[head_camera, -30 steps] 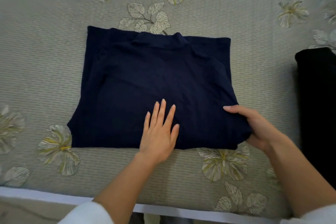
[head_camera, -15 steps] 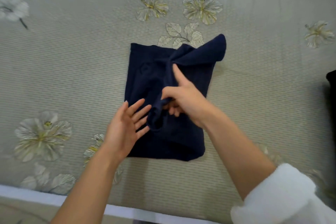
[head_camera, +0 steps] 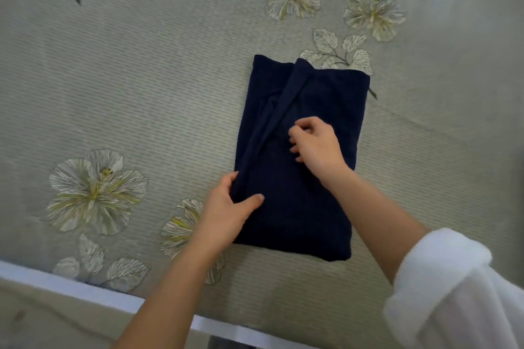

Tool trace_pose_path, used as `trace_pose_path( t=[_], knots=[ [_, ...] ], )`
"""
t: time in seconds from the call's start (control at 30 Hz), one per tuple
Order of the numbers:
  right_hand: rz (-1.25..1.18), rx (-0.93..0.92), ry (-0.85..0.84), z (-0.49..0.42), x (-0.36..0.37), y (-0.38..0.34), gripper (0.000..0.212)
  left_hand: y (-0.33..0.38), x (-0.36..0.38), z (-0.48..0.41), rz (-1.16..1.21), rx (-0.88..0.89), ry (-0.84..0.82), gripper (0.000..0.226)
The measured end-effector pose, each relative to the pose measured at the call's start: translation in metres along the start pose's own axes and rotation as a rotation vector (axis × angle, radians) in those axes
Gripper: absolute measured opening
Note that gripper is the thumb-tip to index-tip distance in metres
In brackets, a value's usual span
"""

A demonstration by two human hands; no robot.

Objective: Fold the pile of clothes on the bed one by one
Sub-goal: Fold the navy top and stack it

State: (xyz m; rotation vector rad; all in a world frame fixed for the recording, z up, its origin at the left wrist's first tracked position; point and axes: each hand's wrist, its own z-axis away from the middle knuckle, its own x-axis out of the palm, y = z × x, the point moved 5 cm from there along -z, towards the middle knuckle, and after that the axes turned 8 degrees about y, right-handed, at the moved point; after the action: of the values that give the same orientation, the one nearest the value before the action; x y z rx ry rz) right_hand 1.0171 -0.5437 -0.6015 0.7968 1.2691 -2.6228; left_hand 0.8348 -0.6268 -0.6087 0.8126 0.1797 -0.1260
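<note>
Head view: a navy garment (head_camera: 309, 150) lies folded into a tall rectangle on the flower-printed bed (head_camera: 141, 88).

The left hand (head_camera: 229, 212) grips the garment's near left edge, thumb on top of the cloth and the other fingers tucked under the fold, pinching it. The right hand (head_camera: 314, 144) rests on the middle of the garment with its fingers (head_camera: 295, 133) curled in and bunched together against the cloth; whether they nip any fabric cannot be told. A folded flap runs diagonally from the top edge down toward the left hand. A white rolled sleeve (head_camera: 442, 286) covers the right forearm.
</note>
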Motion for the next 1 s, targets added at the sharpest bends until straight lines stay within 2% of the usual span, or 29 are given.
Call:
trace_pose_path(
  t=[0.07, 0.1, 0.17, 0.23, 0.33, 0.4, 0.47, 0.53, 0.6, 0.73, 0.8, 0.87, 0.93, 1.0],
  knots=[
    [0.028, -0.032, -0.005, -0.014, 0.011, -0.02, 0.04, 0.002, 0.001, -0.003, -0.051, 0.042, 0.0, 0.027],
    [0.003, -0.014, 0.001, -0.02, 0.017, -0.029, 0.037, 0.003, 0.001, -0.004, -0.064, 0.051, -0.002, 0.023],
    [-0.141, 0.099, 0.045, -0.031, 0.027, -0.042, 0.02, 0.003, 0.0, -0.006, -0.053, 0.038, -0.004, 0.023],
    [-0.312, 0.23, 0.11, -0.037, 0.032, -0.054, 0.021, 0.006, -0.003, -0.007, -0.031, 0.034, -0.005, 0.025],
    [-0.326, 0.098, 0.154, -0.047, 0.038, -0.077, 0.019, 0.009, -0.015, -0.009, 0.039, 0.041, 0.025, 0.026],
    [-0.256, -0.001, 0.045, -0.045, 0.05, -0.088, 0.015, 0.007, -0.026, -0.012, 0.082, 0.038, 0.051, 0.025],
    [-0.18, -0.002, -0.136, -0.042, 0.063, -0.088, 0.025, 0.001, -0.031, -0.014, 0.093, 0.013, 0.051, 0.026],
    [-0.141, 0.009, -0.217, -0.039, 0.067, -0.081, 0.024, -0.006, -0.033, -0.015, 0.05, 0.016, 0.051, 0.026],
    [-0.218, -0.034, -0.154, -0.037, 0.055, -0.076, 0.016, -0.01, -0.035, -0.015, -0.033, 0.066, 0.095, 0.026],
    [-0.245, -0.156, 0.162, -0.021, -0.006, -0.045, 0.019, -0.013, -0.043, -0.014, -0.113, 0.117, 0.203, 0.021],
    [-0.163, -0.1, 0.299, -0.008, -0.039, -0.009, 0.016, -0.014, -0.042, -0.012, -0.107, 0.085, 0.191, 0.023],
    [-0.08, 0.034, 0.338, 0.011, -0.063, 0.032, 0.016, -0.013, -0.038, -0.008, -0.123, 0.055, 0.151, 0.031],
    [-0.041, 0.205, 0.26, 0.035, -0.067, 0.069, 0.038, -0.011, -0.034, -0.007, -0.152, 0.033, 0.128, 0.034],
    [0.0, 0.288, 0.134, 0.057, -0.057, 0.091, 0.045, -0.01, -0.031, -0.006, -0.167, -0.008, 0.108, 0.033]
  ],
)
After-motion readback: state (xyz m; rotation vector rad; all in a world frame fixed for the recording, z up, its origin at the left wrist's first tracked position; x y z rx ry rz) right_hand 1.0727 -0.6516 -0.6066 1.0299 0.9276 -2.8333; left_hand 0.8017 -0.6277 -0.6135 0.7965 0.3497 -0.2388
